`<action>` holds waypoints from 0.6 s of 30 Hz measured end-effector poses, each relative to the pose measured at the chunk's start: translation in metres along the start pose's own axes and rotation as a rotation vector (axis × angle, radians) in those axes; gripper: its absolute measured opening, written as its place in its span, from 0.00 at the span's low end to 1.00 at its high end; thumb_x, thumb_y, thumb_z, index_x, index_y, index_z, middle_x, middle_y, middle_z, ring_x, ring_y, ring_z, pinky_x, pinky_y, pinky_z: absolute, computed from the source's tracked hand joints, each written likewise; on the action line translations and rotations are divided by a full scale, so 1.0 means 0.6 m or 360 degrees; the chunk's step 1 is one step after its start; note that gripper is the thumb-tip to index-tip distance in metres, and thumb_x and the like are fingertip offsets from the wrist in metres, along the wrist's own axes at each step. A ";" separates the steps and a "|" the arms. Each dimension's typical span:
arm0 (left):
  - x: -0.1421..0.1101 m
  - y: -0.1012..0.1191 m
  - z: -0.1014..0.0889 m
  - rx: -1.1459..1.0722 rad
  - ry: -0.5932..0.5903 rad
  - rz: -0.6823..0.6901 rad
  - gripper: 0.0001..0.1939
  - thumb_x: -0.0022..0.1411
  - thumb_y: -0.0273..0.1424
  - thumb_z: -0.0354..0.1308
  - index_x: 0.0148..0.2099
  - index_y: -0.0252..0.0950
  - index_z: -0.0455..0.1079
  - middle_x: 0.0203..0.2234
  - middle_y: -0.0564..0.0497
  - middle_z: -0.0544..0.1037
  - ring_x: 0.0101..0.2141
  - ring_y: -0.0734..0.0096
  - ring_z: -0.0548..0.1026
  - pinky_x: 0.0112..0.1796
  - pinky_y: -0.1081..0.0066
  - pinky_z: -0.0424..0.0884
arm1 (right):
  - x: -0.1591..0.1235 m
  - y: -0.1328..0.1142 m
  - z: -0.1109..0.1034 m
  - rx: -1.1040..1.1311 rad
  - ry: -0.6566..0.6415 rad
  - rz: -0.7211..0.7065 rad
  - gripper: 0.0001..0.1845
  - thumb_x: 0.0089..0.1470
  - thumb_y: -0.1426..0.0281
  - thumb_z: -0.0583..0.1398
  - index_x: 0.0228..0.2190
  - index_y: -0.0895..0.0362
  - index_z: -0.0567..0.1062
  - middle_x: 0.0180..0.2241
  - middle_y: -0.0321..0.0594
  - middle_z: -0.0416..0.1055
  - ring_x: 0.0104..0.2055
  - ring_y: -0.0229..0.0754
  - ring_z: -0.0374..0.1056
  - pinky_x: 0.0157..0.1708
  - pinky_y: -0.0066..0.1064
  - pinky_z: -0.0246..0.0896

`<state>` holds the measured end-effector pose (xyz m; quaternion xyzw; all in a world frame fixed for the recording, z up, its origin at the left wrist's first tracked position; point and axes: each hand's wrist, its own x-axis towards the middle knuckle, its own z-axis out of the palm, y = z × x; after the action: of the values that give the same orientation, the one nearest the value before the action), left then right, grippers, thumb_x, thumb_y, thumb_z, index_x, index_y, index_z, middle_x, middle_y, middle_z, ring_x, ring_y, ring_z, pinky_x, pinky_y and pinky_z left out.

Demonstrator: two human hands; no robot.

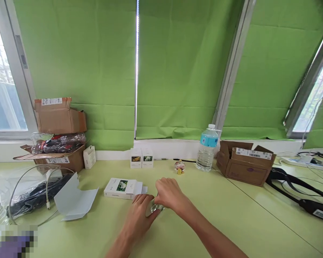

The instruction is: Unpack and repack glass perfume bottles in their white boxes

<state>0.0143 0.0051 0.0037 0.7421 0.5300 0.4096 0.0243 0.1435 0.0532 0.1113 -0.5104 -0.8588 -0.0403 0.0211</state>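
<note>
Gripping a small clear glass vessel at the lower centre of the frame, a person's left hand curls around its side while the right hand is clenched on its top, fingertips partly hidden. Just beyond, left of centre, a white flower-print carton lies flat with its end flap out, near a curled white sheet at lower left. Farther back, a gold-capped ornamental bottle stands right of two upright white cartons, with a blue-labelled water bottle at centre right before green blinds.
</note>
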 end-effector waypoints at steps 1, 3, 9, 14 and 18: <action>-0.001 -0.001 0.003 -0.0023 -0.0026 -0.0024 0.11 0.60 0.36 0.60 0.45 0.42 0.70 0.40 0.50 0.78 0.43 0.61 0.75 0.44 0.62 0.72 | 0.000 -0.003 0.001 -0.0002 -0.0001 0.0008 0.05 0.42 0.72 0.64 0.27 0.58 0.78 0.32 0.49 0.76 0.37 0.48 0.73 0.33 0.30 0.55; -0.001 -0.003 0.006 -0.0076 -0.0052 -0.0081 0.09 0.63 0.34 0.56 0.46 0.43 0.70 0.39 0.50 0.78 0.43 0.61 0.75 0.43 0.63 0.72 | 0.000 -0.005 0.002 -0.0007 0.0000 0.0022 0.05 0.44 0.72 0.62 0.27 0.58 0.78 0.32 0.49 0.76 0.37 0.48 0.73 0.33 0.30 0.56; -0.001 -0.009 0.007 -0.0202 -0.0065 -0.0171 0.14 0.66 0.36 0.51 0.51 0.43 0.69 0.41 0.48 0.78 0.42 0.62 0.76 0.41 0.66 0.73 | -0.007 0.003 -0.004 0.0038 -0.0014 0.0030 0.07 0.50 0.71 0.59 0.31 0.58 0.78 0.34 0.50 0.76 0.40 0.48 0.73 0.34 0.30 0.56; -0.002 -0.014 0.011 -0.0205 -0.0110 -0.0201 0.15 0.66 0.38 0.50 0.53 0.42 0.68 0.40 0.48 0.78 0.40 0.63 0.76 0.42 0.65 0.72 | -0.012 0.011 -0.011 0.0102 -0.0038 -0.0009 0.07 0.51 0.71 0.60 0.31 0.58 0.78 0.35 0.49 0.76 0.39 0.47 0.72 0.33 0.30 0.55; -0.001 -0.015 0.011 -0.0212 -0.0136 -0.0199 0.15 0.67 0.38 0.50 0.53 0.42 0.68 0.41 0.49 0.78 0.41 0.64 0.75 0.42 0.66 0.71 | -0.012 0.017 -0.014 0.0171 -0.0050 -0.0040 0.05 0.50 0.72 0.59 0.28 0.58 0.77 0.33 0.47 0.76 0.37 0.47 0.72 0.29 0.29 0.51</action>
<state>0.0115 0.0109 -0.0051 0.7212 0.5453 0.4095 0.1216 0.1557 0.0508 0.1193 -0.4982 -0.8662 0.0136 0.0346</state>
